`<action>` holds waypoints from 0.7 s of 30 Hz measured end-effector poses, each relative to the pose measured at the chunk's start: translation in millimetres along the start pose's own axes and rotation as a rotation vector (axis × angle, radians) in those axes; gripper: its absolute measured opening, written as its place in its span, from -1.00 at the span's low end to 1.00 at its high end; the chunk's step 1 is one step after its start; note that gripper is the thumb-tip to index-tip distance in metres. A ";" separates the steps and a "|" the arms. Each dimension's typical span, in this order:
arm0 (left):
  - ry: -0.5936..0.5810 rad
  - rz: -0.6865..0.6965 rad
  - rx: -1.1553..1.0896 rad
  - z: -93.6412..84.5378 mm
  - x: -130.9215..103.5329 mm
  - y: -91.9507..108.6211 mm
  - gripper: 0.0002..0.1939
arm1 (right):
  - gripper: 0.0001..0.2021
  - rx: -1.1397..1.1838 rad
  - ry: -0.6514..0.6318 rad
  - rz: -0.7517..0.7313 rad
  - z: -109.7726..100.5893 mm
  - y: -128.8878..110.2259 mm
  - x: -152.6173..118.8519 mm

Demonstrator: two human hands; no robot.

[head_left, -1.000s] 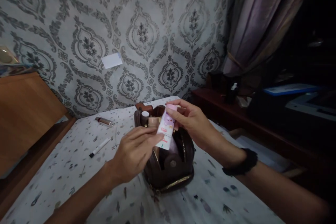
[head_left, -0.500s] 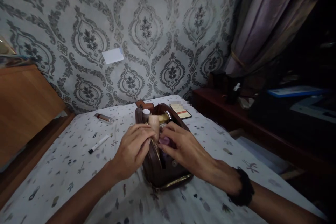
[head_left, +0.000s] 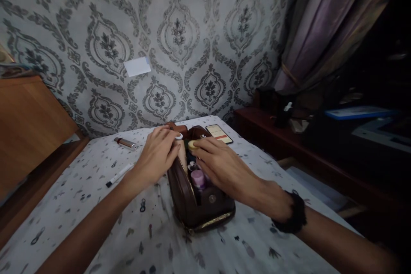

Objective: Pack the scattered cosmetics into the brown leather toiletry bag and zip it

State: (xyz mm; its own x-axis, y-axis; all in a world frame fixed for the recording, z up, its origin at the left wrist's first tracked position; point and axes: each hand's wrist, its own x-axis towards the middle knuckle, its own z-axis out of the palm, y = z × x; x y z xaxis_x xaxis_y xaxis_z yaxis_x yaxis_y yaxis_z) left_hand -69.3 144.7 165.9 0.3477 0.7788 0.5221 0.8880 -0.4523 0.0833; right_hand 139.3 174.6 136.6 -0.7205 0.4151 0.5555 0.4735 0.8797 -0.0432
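An unzipped dark brown bag (head_left: 210,212) stands on the bed with several bottles and jars inside. My left hand (head_left: 157,154) wraps over its left rim, the thumb bent inward beside a white cap (head_left: 179,136) and a beige tube (head_left: 182,158). With its fingers curled together, my right hand (head_left: 226,169) reaches into the bag and grips a round yellow lid (head_left: 192,144); whatever lies under that lid is hidden. Nearer me in the bag sits a jar with a purple lid (head_left: 198,177). The right hand covers part of the contents.
A phone (head_left: 219,134) with a lit screen and a brown leather item (head_left: 176,128) lie behind the bag. To the left are a silver-and-brown tube (head_left: 126,143) and a white pen-like stick (head_left: 119,175). A wooden cabinet (head_left: 35,128) stands left, a dark red ledge (head_left: 257,126) right.
The beige tube has gone down into the bag from between my hands. My left hand has shifted up and left to the rim, my right hand forward to the yellow lid.
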 end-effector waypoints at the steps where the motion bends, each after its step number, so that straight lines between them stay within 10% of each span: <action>1: -0.071 -0.015 0.017 -1.7 6.4 -1.7 -0.78 | -0.86 -0.051 -0.067 -0.022 1.1 2.8 3.7; 11: -0.300 0.025 -0.126 -4.0 32.2 23.3 -0.80 | -0.75 -0.076 -0.319 0.061 -21.2 8.2 1.7; 21: -0.303 0.023 -0.374 1.6 51.2 22.6 -0.89 | -0.78 -0.040 -0.206 0.074 -25.0 6.3 -5.4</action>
State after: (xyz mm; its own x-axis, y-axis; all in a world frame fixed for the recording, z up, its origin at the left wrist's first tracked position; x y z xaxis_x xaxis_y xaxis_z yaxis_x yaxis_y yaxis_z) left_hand -31.0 175.1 193.1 0.4876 0.8332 0.2608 0.7292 -0.5530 0.4031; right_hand 158.8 172.1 154.1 -0.7693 0.5205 0.3704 0.5459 0.8368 -0.0420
